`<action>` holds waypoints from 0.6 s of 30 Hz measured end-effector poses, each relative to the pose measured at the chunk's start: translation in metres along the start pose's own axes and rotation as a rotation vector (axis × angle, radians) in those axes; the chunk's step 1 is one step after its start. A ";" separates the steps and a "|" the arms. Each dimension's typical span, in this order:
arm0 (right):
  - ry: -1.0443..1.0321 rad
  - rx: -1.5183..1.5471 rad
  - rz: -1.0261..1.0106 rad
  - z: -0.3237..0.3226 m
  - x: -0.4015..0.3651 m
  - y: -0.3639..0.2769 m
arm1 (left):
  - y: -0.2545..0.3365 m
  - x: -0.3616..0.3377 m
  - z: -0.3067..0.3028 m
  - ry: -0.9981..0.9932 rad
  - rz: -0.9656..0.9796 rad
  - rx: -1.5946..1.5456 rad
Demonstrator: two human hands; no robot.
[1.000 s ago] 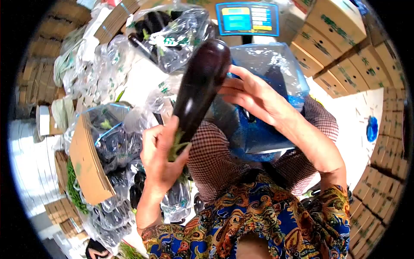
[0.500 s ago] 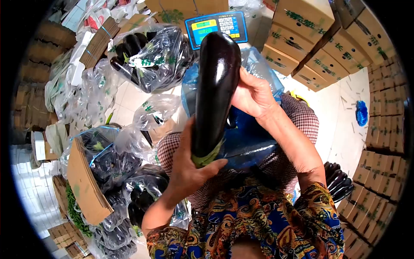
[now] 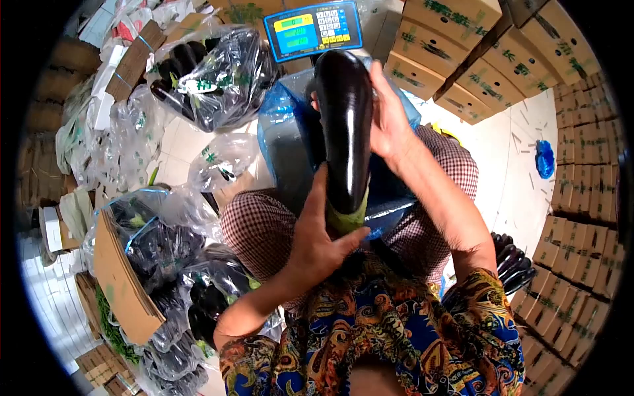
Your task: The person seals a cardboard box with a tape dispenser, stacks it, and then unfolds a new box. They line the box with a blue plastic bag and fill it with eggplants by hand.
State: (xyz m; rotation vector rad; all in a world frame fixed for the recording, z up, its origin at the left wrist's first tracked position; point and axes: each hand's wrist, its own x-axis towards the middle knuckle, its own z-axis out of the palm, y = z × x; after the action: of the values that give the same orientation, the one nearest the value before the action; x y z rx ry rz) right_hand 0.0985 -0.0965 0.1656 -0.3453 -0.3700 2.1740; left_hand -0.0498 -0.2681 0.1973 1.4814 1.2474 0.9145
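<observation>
A long, glossy dark eggplant [image 3: 348, 132] is held up in front of me, its green stem end toward my body. My left hand [image 3: 312, 243] grips it low on the left side, near the cap, with the thumb across the stem end. Around the upper part, my right hand [image 3: 391, 122] is closed on the right side; some of its fingers are hidden behind the eggplant. Beneath it, between my knees, is an open blue plastic bag [image 3: 281, 142]. Its contents are mostly hidden by the eggplant and my hands.
A blue digital scale display [image 3: 313, 33] stands ahead. Clear bags of eggplants [image 3: 218, 82] lie to the left, by flattened cardboard [image 3: 125, 284]. Stacked cartons [image 3: 456, 39] fill the right side. Loose eggplants [image 3: 512, 264] lie near my right elbow, and a blue crumpled bag [image 3: 545, 159] is on the floor.
The eggplant and both hands have shifted slightly right in view, and the eggplant has turned more upright. The surroundings have slid a little left and up. Both hands still hold it.
</observation>
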 end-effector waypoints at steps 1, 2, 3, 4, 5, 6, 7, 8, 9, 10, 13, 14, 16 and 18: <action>0.085 -0.071 0.037 0.001 0.001 -0.001 | 0.000 0.001 -0.003 -0.005 -0.031 -0.062; 0.113 -0.204 0.081 -0.012 0.004 -0.001 | -0.004 0.002 -0.009 -0.011 -0.107 -0.170; 0.136 -0.337 0.125 -0.025 0.006 -0.003 | 0.007 0.005 -0.020 -0.046 -0.213 -0.281; 0.211 -0.460 0.286 -0.024 0.004 -0.010 | 0.017 0.007 -0.030 -0.070 -0.324 -0.388; 0.280 -0.603 0.315 -0.021 0.001 -0.012 | 0.024 0.008 -0.036 -0.092 -0.450 -0.511; 0.311 -0.693 0.390 -0.028 0.007 -0.015 | 0.021 0.008 -0.032 -0.035 -0.396 -0.600; 0.339 -0.784 0.465 -0.034 0.013 -0.018 | 0.018 0.009 -0.032 -0.053 -0.410 -0.592; 0.292 -0.805 0.489 -0.040 0.013 -0.023 | 0.016 0.011 -0.033 -0.070 -0.423 -0.585; 0.288 -0.877 0.494 -0.046 0.018 -0.023 | 0.013 0.014 -0.033 -0.087 -0.437 -0.578; 0.286 -0.976 0.526 -0.053 0.024 -0.023 | 0.010 0.018 -0.031 -0.078 -0.468 -0.539; 0.347 -1.298 0.374 -0.057 0.024 -0.024 | 0.010 0.037 -0.023 -0.088 -0.512 -0.604; 0.376 -1.408 0.278 -0.058 0.023 -0.024 | 0.003 0.043 -0.021 -0.093 -0.522 -0.588; 0.262 -1.718 0.188 -0.077 0.033 -0.038 | -0.007 0.050 -0.016 -0.099 -0.543 -0.594; 0.274 -2.051 0.055 -0.084 0.034 -0.045 | -0.013 0.054 -0.013 -0.099 -0.589 -0.583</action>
State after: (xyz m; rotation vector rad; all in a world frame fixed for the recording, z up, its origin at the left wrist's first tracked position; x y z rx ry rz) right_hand 0.1430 -0.0316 0.1021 -1.6176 -2.2677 0.9268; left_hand -0.0549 -0.2120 0.1861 0.6379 1.1222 0.7036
